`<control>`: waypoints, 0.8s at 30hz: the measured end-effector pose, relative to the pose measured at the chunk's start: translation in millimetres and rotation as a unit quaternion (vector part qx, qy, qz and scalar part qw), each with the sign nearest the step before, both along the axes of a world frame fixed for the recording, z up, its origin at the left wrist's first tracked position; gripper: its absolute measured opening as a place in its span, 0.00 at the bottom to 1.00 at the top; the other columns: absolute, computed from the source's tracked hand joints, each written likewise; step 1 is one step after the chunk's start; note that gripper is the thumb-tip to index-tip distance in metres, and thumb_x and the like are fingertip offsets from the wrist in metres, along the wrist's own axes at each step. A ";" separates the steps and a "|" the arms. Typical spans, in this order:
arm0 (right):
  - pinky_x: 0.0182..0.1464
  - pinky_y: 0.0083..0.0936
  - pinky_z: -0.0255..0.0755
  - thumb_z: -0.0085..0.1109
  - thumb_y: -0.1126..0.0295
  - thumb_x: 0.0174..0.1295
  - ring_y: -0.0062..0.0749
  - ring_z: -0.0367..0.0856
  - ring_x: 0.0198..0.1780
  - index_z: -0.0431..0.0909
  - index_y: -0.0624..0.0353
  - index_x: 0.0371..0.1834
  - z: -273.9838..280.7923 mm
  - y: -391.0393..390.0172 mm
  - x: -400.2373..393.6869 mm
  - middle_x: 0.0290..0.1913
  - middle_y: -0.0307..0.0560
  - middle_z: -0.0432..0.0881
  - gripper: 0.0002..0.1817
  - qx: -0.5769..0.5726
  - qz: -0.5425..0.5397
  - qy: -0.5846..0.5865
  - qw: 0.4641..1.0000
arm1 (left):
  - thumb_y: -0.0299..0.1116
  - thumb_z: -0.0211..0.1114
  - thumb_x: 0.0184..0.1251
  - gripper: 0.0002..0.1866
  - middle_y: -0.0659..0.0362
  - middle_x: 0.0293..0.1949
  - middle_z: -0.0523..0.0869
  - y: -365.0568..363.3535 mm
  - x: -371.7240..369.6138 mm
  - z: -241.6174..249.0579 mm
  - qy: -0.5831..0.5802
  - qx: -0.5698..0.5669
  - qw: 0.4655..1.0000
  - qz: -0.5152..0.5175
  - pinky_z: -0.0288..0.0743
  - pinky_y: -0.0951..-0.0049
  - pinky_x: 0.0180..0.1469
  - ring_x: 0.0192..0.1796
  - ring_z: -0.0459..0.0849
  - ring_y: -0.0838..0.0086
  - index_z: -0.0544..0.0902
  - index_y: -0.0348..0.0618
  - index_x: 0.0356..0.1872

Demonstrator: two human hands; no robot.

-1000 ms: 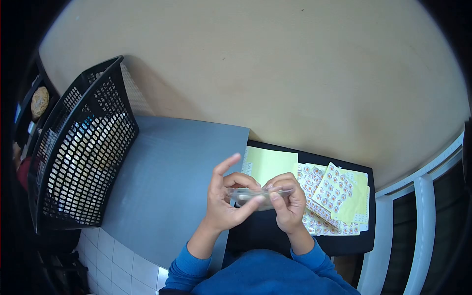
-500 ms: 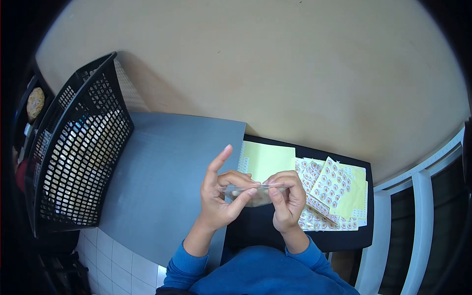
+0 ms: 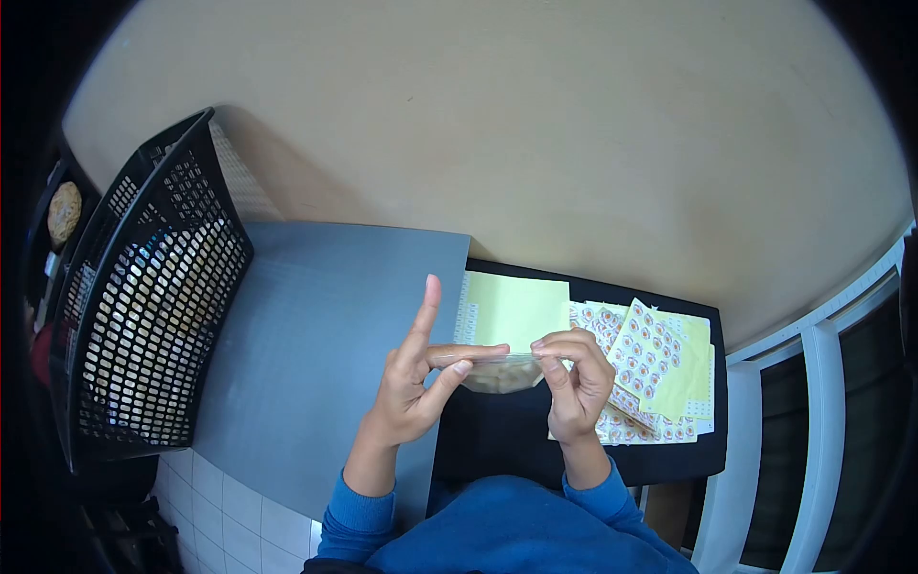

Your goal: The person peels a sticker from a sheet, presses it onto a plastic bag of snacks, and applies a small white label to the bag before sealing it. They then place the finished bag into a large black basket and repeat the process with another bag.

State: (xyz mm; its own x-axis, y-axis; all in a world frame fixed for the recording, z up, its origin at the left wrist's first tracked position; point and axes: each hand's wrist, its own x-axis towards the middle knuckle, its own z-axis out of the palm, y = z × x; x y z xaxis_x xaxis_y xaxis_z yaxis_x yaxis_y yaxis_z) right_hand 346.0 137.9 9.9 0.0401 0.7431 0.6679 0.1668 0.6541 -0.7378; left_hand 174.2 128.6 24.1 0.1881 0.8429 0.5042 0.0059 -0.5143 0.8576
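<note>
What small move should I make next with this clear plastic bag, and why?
I'd probably slide your right hand along the top edge of the clear plastic bag toward your left hand, pressing it flat. Both hands pinch that edge, holding it nearly straight, with the pale contents below; I can't tell whether it is sealed.

The camera sat on my head, looking forward and down, with my blue top (image 3: 512,526) at six o'clock. Fairly near, just below centre, it caught my left hand (image 3: 409,387) and right hand (image 3: 577,383); farther out, the wall (image 3: 478,143) lay towards twelve, the black basket (image 3: 158,325) at nine, the sticker sheets (image 3: 650,356) near four.
</note>
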 end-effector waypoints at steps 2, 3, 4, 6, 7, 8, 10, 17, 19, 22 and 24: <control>0.40 0.23 0.61 0.55 0.74 0.51 0.30 0.72 0.31 0.77 0.61 0.25 0.5 1.1 3.8 0.27 0.44 0.78 0.03 0.001 -0.006 -0.007 1.000 | 0.22 0.48 0.60 0.37 0.47 0.35 0.83 2.0 -1.3 -2.9 0.011 0.005 1.000 -0.010 0.71 0.70 0.50 0.42 0.82 0.66 0.33 0.31 0.63; 0.38 0.22 0.62 0.54 0.74 0.52 0.30 0.73 0.31 0.77 0.61 0.25 0.8 1.5 6.1 0.27 0.44 0.78 0.03 0.004 -0.002 -0.016 1.000 | 0.22 0.48 0.60 0.37 0.47 0.35 0.83 2.9 -1.7 -4.1 0.025 0.014 1.000 -0.010 0.71 0.70 0.50 0.42 0.82 0.65 0.32 0.31 0.63; 0.37 0.22 0.63 0.54 0.75 0.52 0.29 0.73 0.31 0.77 0.61 0.25 1.1 1.9 7.6 0.27 0.44 0.78 0.03 0.007 0.002 -0.025 1.000 | 0.21 0.48 0.60 0.38 0.47 0.35 0.83 4.1 -1.6 -5.2 0.038 0.024 0.999 -0.011 0.71 0.70 0.50 0.42 0.82 0.65 0.31 0.31 0.63; 0.36 0.21 0.64 0.54 0.76 0.51 0.29 0.73 0.30 0.77 0.61 0.25 4.1 -0.5 9.0 0.26 0.44 0.78 0.02 -0.017 0.023 0.004 1.000 | 0.22 0.50 0.59 0.38 0.50 0.37 0.83 5.6 0.5 -9.4 0.024 0.030 0.999 -0.011 0.69 0.72 0.51 0.43 0.81 0.66 0.34 0.33 0.63; 0.34 0.21 0.65 0.55 0.77 0.50 0.29 0.74 0.29 0.77 0.61 0.24 4.4 -2.6 10.4 0.26 0.43 0.78 0.02 -0.042 0.044 0.032 0.998 | 0.23 0.53 0.58 0.38 0.52 0.39 0.83 5.0 2.1 -11.3 0.009 0.036 0.999 -0.010 0.67 0.73 0.52 0.44 0.81 0.67 0.37 0.34 0.64; 0.34 0.21 0.65 0.55 0.77 0.50 0.29 0.74 0.29 0.77 0.61 0.24 3.1 -4.2 14.7 0.26 0.43 0.78 0.02 -0.044 0.042 0.031 0.998 | 0.23 0.53 0.58 0.38 0.52 0.39 0.83 4.4 2.9 -11.6 0.008 0.035 0.999 -0.012 0.67 0.73 0.52 0.44 0.81 0.67 0.37 0.34 0.64; 0.32 0.20 0.66 0.58 0.78 0.48 0.28 0.74 0.27 0.78 0.62 0.24 -1.2 -9.9 29.5 0.24 0.44 0.78 0.01 -0.016 0.099 -0.033 0.994 | 0.23 0.54 0.58 0.38 0.49 0.37 0.82 2.4 3.4 -12.3 0.083 0.015 0.994 -0.063 0.71 0.69 0.50 0.42 0.82 0.66 0.39 0.32 0.64; 0.30 0.19 0.67 0.59 0.77 0.48 0.25 0.76 0.25 0.81 0.62 0.29 -44.6 -32.0 64.9 0.24 0.45 0.80 0.05 -0.204 0.084 -0.095 0.971 | 0.27 0.59 0.56 0.38 0.57 0.38 0.83 -17.3 8.0 -44.6 0.219 -0.098 0.965 -0.107 0.74 0.71 0.43 0.39 0.82 0.63 0.47 0.40 0.65; 0.30 0.19 0.68 0.57 0.77 0.50 0.25 0.76 0.25 0.80 0.64 0.28 -57.5 -28.2 65.0 0.23 0.44 0.79 0.04 -0.213 0.078 -0.108 0.968 | 0.29 0.61 0.55 0.36 0.57 0.33 0.84 -18.4 8.0 -60.2 0.212 -0.107 0.969 -0.070 0.75 0.72 0.39 0.34 0.83 0.64 0.52 0.42 0.64; 0.34 0.19 0.68 0.56 0.75 0.50 0.28 0.77 0.28 0.79 0.65 0.29 -83.6 -10.3 71.6 0.27 0.46 0.78 0.05 -0.344 0.190 -0.021 0.919 | 0.29 0.63 0.53 0.31 0.58 0.26 0.83 -15.8 11.8 -64.4 0.248 -0.225 0.939 -0.074 0.74 0.74 0.30 0.25 0.81 0.67 0.63 0.46 0.59; 0.42 0.24 0.66 0.56 0.75 0.47 0.32 0.75 0.37 0.77 0.64 0.35 -85.3 0.6 64.3 0.33 0.46 0.77 0.10 -0.321 0.112 -0.111 0.934 | 0.28 0.63 0.52 0.30 0.57 0.25 0.83 -12.4 14.9 -78.2 0.245 -0.198 0.947 -0.064 0.74 0.73 0.30 0.24 0.80 0.66 0.63 0.46 0.59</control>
State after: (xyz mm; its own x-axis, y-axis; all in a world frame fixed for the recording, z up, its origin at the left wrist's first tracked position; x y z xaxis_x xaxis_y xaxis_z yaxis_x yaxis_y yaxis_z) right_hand 410.4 138.5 -75.4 -0.2514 0.9663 0.0557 0.2738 0.1262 -0.9535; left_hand 189.2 116.2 -54.1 0.4314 0.9019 -0.0204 0.4121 -0.1769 0.8938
